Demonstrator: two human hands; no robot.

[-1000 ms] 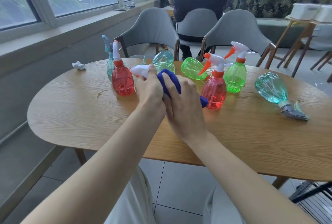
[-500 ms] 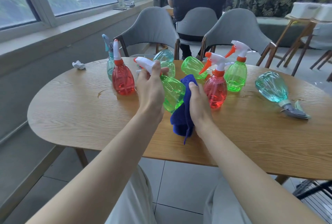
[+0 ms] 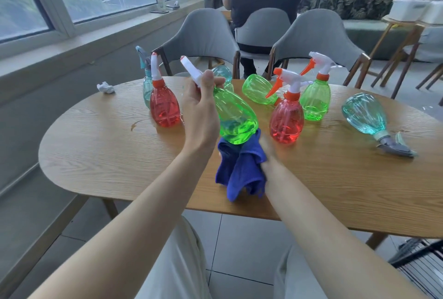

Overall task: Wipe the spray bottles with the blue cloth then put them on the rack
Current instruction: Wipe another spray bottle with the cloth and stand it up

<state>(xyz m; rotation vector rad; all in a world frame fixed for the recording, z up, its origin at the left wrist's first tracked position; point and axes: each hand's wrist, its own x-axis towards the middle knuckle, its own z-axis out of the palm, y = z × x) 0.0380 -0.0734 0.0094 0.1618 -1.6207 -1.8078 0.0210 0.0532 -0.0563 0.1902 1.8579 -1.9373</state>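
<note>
Left hand (image 3: pixel 201 109) grips the tilted green bottle (image 3: pixel 233 116); right hand (image 3: pixel 268 156) (blurred) clutches blue cloth (image 3: pixel 242 171) against its base

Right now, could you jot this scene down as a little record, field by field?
Left hand: grips the held green bottle by its neck, tilted over the table
Right hand: holds the blue cloth against that bottle's base
Standing: left red bottle, right red bottle, upright green bottle, upright teal bottle
Lying: lying green bottle, lying teal bottle
Rack: wire rack, bottom right, partly in view
</note>
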